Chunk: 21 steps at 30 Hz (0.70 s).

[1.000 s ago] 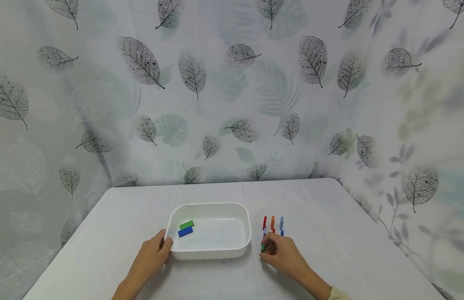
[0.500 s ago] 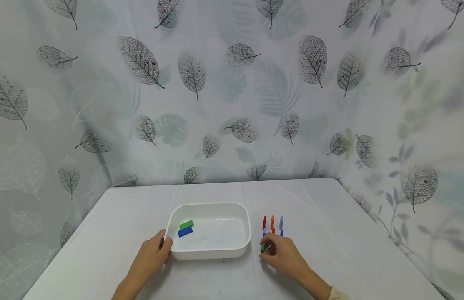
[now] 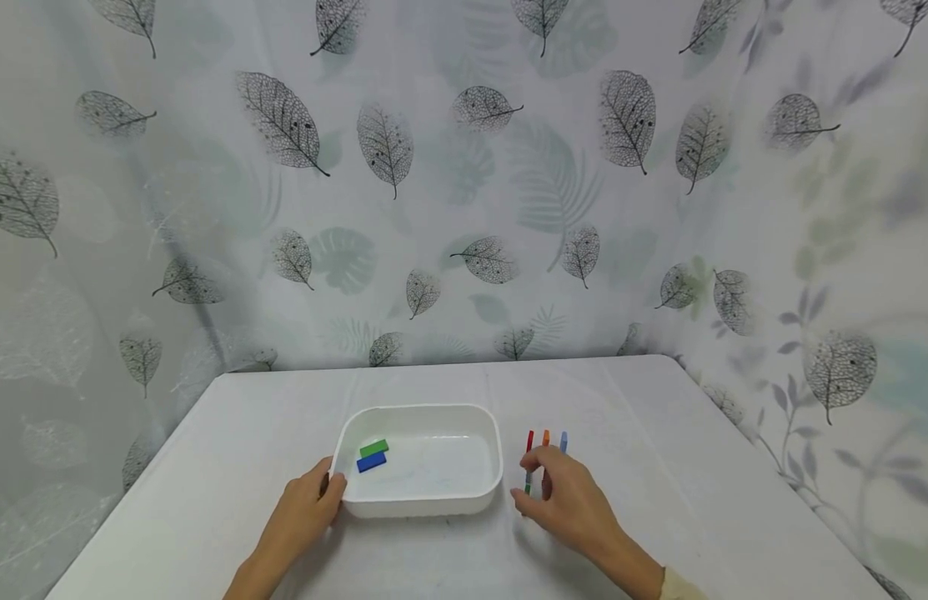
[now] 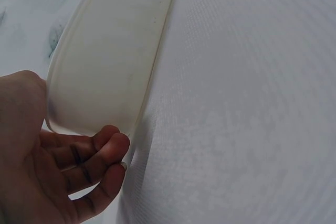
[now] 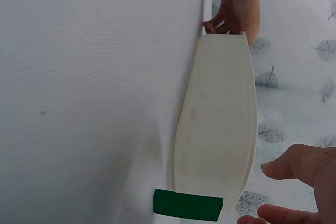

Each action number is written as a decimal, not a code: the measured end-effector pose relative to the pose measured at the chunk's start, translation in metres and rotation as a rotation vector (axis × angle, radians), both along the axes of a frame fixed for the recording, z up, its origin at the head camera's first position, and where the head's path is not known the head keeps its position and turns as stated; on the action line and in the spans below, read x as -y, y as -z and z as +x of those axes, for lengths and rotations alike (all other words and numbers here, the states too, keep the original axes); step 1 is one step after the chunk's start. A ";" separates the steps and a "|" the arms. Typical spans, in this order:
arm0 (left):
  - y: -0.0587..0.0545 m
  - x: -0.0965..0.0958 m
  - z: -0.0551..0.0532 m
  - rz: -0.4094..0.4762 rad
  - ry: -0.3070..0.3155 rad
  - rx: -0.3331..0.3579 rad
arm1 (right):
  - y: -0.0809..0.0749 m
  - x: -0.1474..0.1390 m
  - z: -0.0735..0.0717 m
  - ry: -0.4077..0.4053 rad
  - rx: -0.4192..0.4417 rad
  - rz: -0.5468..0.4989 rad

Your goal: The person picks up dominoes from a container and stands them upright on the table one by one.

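Gripping the tray (image 3: 418, 508) at its left end with my left hand (image 3: 304, 502), my right hand (image 3: 574, 507) just beside the green block (image 3: 527, 488) with thumb and fingers parted, that block right of the tray on the surface (image 3: 636, 442), blue block (image 3: 371, 462) inside the tray.

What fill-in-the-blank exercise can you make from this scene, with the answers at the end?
1. The left hand grips a ____ tray.
2. Inside the tray, a green block lies next to a ____ one.
3. In the far row outside the tray, the block between the red block and the light blue block is ____.
4. In the right wrist view, the only block in sight, near the right hand, is ____.

Missing words: white; blue; orange; green.
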State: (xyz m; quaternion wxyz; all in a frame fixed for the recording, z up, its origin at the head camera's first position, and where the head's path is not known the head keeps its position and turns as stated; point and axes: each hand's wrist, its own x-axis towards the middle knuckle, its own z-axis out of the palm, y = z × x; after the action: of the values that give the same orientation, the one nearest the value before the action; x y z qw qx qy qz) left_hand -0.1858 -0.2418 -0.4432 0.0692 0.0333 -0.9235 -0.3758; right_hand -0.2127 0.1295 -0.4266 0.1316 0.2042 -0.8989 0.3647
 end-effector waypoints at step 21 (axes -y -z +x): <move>-0.001 0.000 0.000 0.020 -0.005 0.010 | -0.036 0.098 -0.027 -0.286 -0.049 0.060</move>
State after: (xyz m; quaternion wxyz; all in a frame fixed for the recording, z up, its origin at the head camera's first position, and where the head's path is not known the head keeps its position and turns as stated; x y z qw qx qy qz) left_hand -0.1856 -0.2422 -0.4423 0.0651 0.0381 -0.9199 -0.3848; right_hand -0.2396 0.0311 -0.3905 0.0939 0.3427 -0.8677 0.3475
